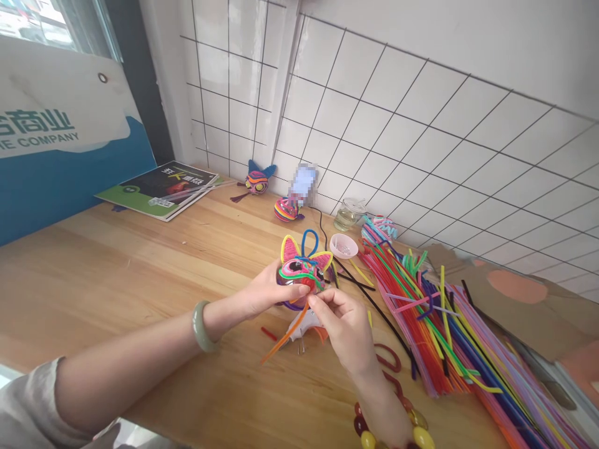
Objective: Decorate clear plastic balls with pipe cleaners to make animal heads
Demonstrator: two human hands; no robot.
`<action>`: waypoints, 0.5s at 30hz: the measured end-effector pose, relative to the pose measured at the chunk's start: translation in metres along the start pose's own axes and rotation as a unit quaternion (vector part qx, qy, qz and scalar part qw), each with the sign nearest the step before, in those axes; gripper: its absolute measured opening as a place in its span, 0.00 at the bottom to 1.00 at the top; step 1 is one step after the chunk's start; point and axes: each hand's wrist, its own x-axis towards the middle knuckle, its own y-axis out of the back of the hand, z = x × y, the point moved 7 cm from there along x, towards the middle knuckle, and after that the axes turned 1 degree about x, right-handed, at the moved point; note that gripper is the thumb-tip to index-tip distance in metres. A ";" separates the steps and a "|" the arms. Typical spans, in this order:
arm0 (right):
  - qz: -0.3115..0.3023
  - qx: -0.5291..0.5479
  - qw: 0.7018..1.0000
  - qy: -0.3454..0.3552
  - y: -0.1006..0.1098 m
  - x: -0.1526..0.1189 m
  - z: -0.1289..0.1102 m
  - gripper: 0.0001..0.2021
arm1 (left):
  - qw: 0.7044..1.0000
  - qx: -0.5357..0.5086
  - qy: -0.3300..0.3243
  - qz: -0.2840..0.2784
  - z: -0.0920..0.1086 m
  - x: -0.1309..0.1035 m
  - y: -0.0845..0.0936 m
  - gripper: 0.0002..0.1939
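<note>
Your left hand (267,294) grips one cat-eared ornament (303,270) above the tabletop (210,386); your right hand (345,324) pinches one orange pipe cleaner (284,338) at its lower front. One glue gun (305,320) lies beneath, partly hidden. Farther back are one blue-eared ornament (258,183), one striped ornament (286,211), one phone (303,182), one pink bowl (344,252) and one glass jar (345,218).

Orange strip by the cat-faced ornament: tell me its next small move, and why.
Probably press the orange strip by its upper end onto the ornament: the left hand grips the ornament, the right hand seems to pinch that end close against it, and the strip's other end sticks out free.
</note>
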 end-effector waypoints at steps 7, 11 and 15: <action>0.029 0.042 0.999 0.006 0.001 0.001 0.000 0.15 | 0.995 -0.066 0.052 0.048 -0.015 0.000 0.004 0.23; 0.026 0.057 0.998 -0.003 -0.001 0.000 -0.002 0.16 | 0.987 -0.127 0.090 0.048 -0.021 -0.002 0.004 0.23; -0.002 0.030 0.999 -0.021 -0.009 -0.006 -0.005 0.18 | 0.987 -0.123 0.095 0.048 -0.020 -0.003 0.008 0.21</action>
